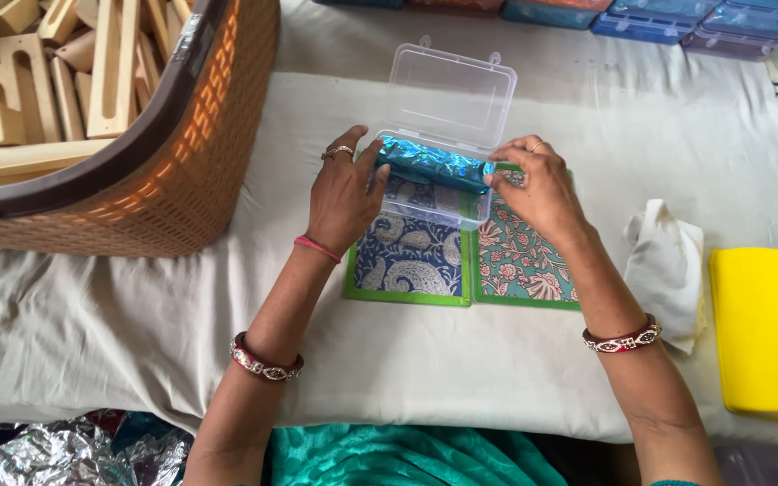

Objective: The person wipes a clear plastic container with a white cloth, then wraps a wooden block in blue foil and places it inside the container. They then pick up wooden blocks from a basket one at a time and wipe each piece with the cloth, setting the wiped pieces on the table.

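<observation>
Head view: left hand (pixel 344 193), right hand (pixel 540 187) each grip closed on blue foil bundle (pixel 432 164); its ends hidden.

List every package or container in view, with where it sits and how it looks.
Foil packet: shiny blue, oblong, held by left hand and right hand over the clear box.
Clear box: rectangular plastic, lid open, table centre.
Basket: orange woven, brown rim, upper left, holding wooden pieces.
Flat boxes: blue and purple, far edge.
</observation>
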